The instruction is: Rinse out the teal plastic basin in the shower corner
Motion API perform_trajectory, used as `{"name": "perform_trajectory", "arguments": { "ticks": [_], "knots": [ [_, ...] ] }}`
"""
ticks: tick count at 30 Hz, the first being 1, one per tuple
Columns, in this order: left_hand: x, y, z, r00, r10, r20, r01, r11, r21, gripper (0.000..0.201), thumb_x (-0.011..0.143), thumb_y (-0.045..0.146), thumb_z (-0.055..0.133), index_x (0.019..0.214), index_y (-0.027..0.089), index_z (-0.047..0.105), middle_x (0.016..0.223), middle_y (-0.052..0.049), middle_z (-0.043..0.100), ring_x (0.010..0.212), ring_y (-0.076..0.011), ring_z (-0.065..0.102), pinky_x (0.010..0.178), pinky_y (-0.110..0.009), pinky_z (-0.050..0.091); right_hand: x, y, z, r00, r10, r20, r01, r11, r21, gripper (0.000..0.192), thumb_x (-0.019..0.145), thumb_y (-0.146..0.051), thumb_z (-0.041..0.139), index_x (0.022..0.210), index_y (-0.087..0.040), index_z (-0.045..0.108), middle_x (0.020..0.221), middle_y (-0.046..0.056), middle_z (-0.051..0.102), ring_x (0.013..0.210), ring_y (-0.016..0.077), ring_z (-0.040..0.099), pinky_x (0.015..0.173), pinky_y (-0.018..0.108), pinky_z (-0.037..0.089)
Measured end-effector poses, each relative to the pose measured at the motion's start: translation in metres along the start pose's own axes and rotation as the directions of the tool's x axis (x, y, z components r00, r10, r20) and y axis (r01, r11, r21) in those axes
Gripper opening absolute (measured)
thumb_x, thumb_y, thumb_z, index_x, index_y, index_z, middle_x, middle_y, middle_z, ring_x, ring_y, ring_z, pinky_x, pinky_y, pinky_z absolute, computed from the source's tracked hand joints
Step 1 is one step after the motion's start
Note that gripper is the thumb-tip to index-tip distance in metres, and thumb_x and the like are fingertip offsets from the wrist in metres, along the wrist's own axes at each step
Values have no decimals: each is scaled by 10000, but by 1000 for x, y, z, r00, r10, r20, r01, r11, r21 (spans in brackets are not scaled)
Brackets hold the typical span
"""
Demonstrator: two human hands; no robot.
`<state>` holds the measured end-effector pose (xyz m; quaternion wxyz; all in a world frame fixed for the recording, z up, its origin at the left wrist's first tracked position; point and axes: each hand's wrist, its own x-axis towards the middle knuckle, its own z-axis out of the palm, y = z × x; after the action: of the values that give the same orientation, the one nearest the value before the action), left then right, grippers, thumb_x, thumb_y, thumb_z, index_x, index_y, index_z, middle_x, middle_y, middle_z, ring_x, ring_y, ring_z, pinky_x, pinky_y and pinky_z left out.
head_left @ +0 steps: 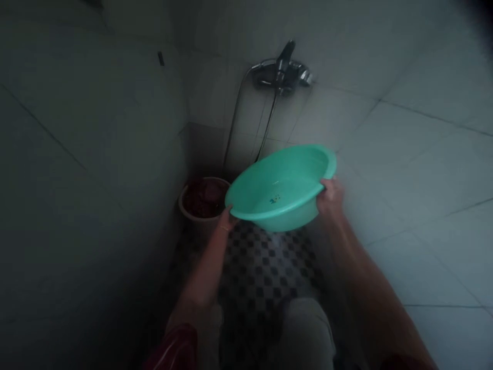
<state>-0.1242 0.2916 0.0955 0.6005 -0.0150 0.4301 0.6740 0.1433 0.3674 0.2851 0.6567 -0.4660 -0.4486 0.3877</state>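
you have the basin (285, 177) in midair, below the tap (283, 72). your left hand (227, 220) pinches its lower rim, your right hand (332, 198) its higher one, so it tilts. gripping opposite sides probably keeps so wide a thing balanced. the hose (235, 113) hangs under the tap; the tub (204, 219), with dark red contents, stands below the tap and leftward, likely leaving you room.

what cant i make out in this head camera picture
Head view: contents of the pale tub, too dark to identify.
Head view: left hand fingers under the green basin, hidden by it.
Head view: basin print, too small and blurred.
Head view: left sleeve, cut off by bottom edge.
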Motion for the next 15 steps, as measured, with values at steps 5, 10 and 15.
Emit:
{"name": "perform_trajectory", "arguments": {
  "ticks": [5, 10, 15],
  "knots": [
    [-5, 25, 5, 999, 47, -7, -48, 996, -69, 245, 806, 228, 682, 1044, 212, 627, 1053, -62, 697, 922, -189, 651, 815, -333, 553, 11, -1, -6, 994, 24, 109, 8, 961, -278, 58, 681, -160, 509, 685, -212, 483, 796, 55, 543, 920, 213, 557, 846, 344, 500],
    [-35, 39, 14, 981, 194, -20, -194, 981, 3, 222, 774, 243, 689, 985, 197, 639, 1081, -58, 690, 856, -168, 637, 728, -287, 530, 0, -7, -18, 991, 116, 71, -90, 950, -299, 77, 725, -150, 499, 690, -217, 509, 845, 108, 612, 1107, 268, 568, 956, 403, 505],
    [-63, 50, 28, 927, 374, -27, -372, 925, 75, 295, 703, 285, 726, 965, 169, 657, 985, -45, 706, 811, -158, 632, 679, -253, 502, -13, -3, -35, 976, 201, 83, -169, 942, -290, 78, 739, -149, 540, 701, -217, 550, 862, 103, 647, 1136, 288, 585, 914, 406, 552]
  ]
}}
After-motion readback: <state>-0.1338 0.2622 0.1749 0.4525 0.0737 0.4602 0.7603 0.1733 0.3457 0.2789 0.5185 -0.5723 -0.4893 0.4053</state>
